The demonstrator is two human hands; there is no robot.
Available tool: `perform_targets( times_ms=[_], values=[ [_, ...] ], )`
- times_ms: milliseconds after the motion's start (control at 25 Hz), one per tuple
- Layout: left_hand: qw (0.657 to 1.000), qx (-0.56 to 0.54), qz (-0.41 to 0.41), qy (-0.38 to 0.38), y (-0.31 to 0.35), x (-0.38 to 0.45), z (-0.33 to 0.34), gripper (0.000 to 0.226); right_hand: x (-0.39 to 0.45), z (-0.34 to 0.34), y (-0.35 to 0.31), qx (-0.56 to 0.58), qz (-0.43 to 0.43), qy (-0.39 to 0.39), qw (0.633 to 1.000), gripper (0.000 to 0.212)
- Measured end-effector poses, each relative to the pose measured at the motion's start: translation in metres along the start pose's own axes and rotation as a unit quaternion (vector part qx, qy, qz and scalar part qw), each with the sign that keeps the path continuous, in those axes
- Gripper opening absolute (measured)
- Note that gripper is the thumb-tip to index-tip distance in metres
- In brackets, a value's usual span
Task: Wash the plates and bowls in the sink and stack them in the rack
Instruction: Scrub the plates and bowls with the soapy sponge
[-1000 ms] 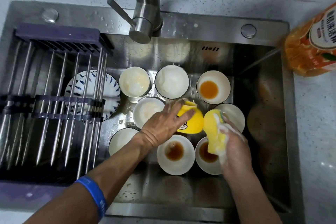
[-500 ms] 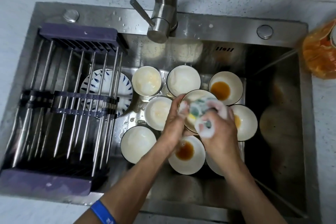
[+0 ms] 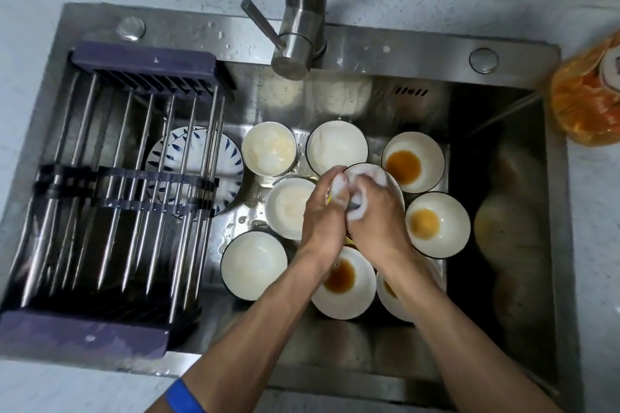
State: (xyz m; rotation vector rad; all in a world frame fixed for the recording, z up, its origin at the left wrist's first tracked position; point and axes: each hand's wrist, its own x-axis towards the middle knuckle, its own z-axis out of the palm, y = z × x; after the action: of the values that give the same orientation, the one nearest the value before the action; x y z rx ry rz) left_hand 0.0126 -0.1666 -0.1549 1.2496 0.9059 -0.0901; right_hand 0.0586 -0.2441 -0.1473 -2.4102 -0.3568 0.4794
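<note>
Both hands have closed in together over the middle of the sink point(image 3: 335, 54) since a second ago: the yellow-sided bowl, then held mouth-sideways with the sponge beside it, is now turned mouth-up and being scrubbed from inside. That means washing of this bowl is under way, while the rack point(image 3: 110, 184) on the left carries nothing.

Largest first: the sink holds a cluster of white bowls, three with brown liquid, such as the stained bowl point(image 3: 413, 162) at the back right. A blue-patterned plate point(image 3: 196, 174) lies beneath the rack's bars.

The held bowl point(image 3: 385, 178) sits raised above the others, mouth facing up toward the camera; being round, it has no long axis to speak of. The left hand point(image 3: 322, 214) curls round its near-left rim. The right hand point(image 3: 375, 211) clutches the foamy sponge point(image 3: 355, 208) inside it, fingers bent tight.
</note>
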Motion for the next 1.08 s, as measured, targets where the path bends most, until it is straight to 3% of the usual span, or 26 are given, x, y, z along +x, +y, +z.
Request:
perform_targets(
  times_ms=[120, 280, 360, 440, 480, 520, 600, 640, 720, 760, 880, 920, 1000, 1080],
  values=[
    [0.995, 0.069, 0.070, 0.007, 0.005, -0.001, -0.001, 0.030, -0.012, 0.008, 0.009, -0.111, -0.006, 0.037, 0.993, 0.027],
    [0.998, 0.019, 0.051, 0.029, 0.005, -0.001, -0.012, 0.029, -0.021, 0.005, 0.002, -0.026, -0.075, -0.118, 0.990, 0.035],
    [0.998, 0.051, 0.028, 0.008, 0.013, 0.013, -0.022, 0.021, -0.030, -0.003, 0.010, -0.096, -0.144, -0.149, 0.973, 0.042],
    [0.992, 0.109, -0.017, -0.068, 0.033, 0.024, -0.025, 0.015, -0.037, -0.004, 0.020, -0.224, -0.211, -0.143, 0.941, 0.056],
    [0.985, 0.133, -0.026, -0.104, 0.036, 0.025, -0.023, 0.014, -0.039, -0.002, 0.017, -0.246, -0.185, -0.152, 0.939, 0.056],
    [0.984, 0.138, -0.013, -0.113, 0.031, 0.026, -0.021, 0.016, -0.039, 0.006, 0.015, -0.191, -0.139, -0.141, 0.961, 0.052],
    [0.993, 0.107, 0.027, -0.052, 0.022, 0.024, -0.023, 0.029, -0.033, 0.013, 0.008, -0.073, -0.088, -0.060, 0.992, 0.042],
    [0.992, 0.114, 0.034, -0.041, 0.024, 0.024, -0.028, 0.034, -0.034, 0.015, 0.009, -0.069, -0.099, -0.050, 0.991, 0.042],
    [0.980, 0.173, 0.023, -0.095, 0.032, 0.027, -0.035, 0.036, -0.036, 0.013, 0.015, -0.138, -0.216, -0.092, 0.962, 0.049],
    [0.977, 0.178, 0.030, -0.112, 0.033, 0.028, -0.036, 0.035, -0.037, 0.013, 0.016, -0.151, -0.229, -0.093, 0.957, 0.046],
    [0.989, 0.130, 0.064, -0.031, 0.028, 0.015, -0.032, 0.035, -0.033, 0.014, 0.008, -0.077, -0.128, -0.043, 0.988, 0.021],
    [0.988, 0.145, 0.051, -0.032, 0.026, 0.015, -0.034, 0.036, -0.035, 0.015, 0.008, -0.108, -0.147, -0.041, 0.982, 0.021],
    [0.970, 0.215, 0.012, -0.117, 0.029, 0.026, -0.039, 0.042, -0.036, 0.013, 0.016, -0.179, -0.256, -0.082, 0.947, 0.032],
    [0.979, 0.173, 0.021, -0.102, 0.029, 0.024, -0.035, 0.037, -0.034, 0.018, 0.027, -0.143, -0.211, -0.069, 0.965, 0.036]
  ],
)
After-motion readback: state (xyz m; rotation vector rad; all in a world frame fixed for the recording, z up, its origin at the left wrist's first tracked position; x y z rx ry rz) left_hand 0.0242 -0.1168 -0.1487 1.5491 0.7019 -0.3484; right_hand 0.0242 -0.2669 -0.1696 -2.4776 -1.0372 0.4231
